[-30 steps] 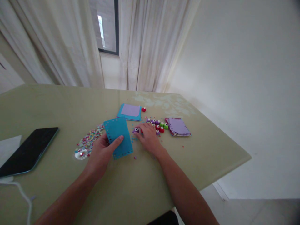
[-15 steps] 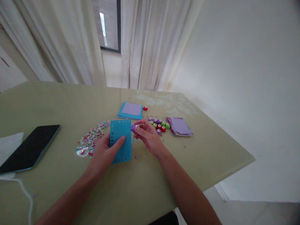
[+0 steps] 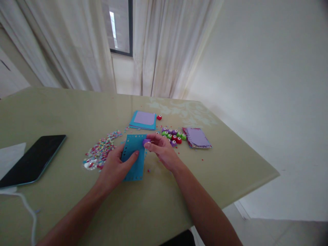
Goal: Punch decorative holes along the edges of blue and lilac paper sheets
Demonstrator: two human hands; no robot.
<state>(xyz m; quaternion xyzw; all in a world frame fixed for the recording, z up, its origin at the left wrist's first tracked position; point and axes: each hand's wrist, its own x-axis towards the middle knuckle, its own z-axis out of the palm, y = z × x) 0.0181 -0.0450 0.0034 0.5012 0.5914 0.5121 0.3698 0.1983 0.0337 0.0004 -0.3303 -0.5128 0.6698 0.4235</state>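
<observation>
My left hand (image 3: 119, 165) grips a blue paper card (image 3: 133, 169), its thumb flat on the front. Small punched holes run along the card's left, top and bottom edges. Closed around a small purple craft punch (image 3: 146, 141), my right hand (image 3: 164, 150) holds it at the card's upper right edge. Fingers partly hide the punch, so I cannot tell whether it is pressed down. Just beyond my right hand stand several small punches (image 3: 174, 137) in purple, green and red with eye-like tops.
Colourful paper confetti (image 3: 102, 148) lies heaped left of the card by a clear plastic piece (image 3: 90, 164). Behind are blue and lilac sheets (image 3: 145, 118) and a red punch (image 3: 159, 117). A stack of punched cards (image 3: 198, 137) lies right, a black tablet (image 3: 34, 160) and white cable (image 3: 32, 213) left.
The purple punch has moved left and slightly down onto the card's right edge. The card has tilted and shifted a little in my left hand.
</observation>
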